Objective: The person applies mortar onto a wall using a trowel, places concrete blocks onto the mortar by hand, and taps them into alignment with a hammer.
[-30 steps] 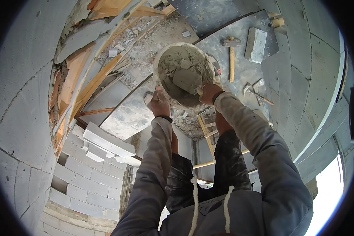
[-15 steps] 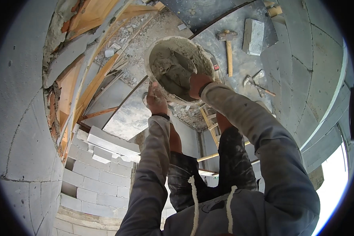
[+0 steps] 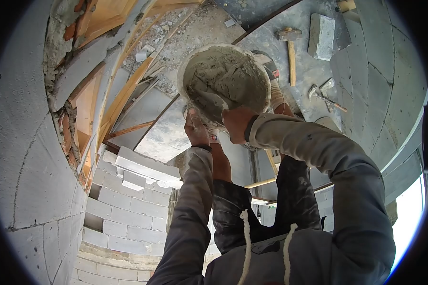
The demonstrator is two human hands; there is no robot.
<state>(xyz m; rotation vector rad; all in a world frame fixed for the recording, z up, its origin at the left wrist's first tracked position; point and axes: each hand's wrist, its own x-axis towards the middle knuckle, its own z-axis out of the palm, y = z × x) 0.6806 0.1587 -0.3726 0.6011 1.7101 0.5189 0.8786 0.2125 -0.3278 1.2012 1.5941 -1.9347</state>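
Note:
A round bucket [image 3: 181,76] of wet grey mortar [image 3: 228,71] is in front of me, above my feet. My left hand [image 3: 196,128] is closed on the bucket's near rim at its left side. Fingers of my right hand [image 3: 238,124] are wrapped round the handle of a trowel, just over the near rim. The trowel's mortar-coated blade [image 3: 208,101] lies in the bucket at the near left, partly sunk in the mortar. My right hand hides the handle.
A wooden-handled sledgehammer [image 3: 291,59], a pale block [image 3: 321,37] and smaller hammers [image 3: 324,96] lie on the grey boards at right. Wooden planks [image 3: 128,92] and rubble [image 3: 161,40] are at left. Block walls [image 3: 28,156] rise on both sides.
The trowel blade has swung from the bucket's middle to its near left side, and my right hand has lowered slightly. The mortar surface looks more spread out. My left hand stays on the rim.

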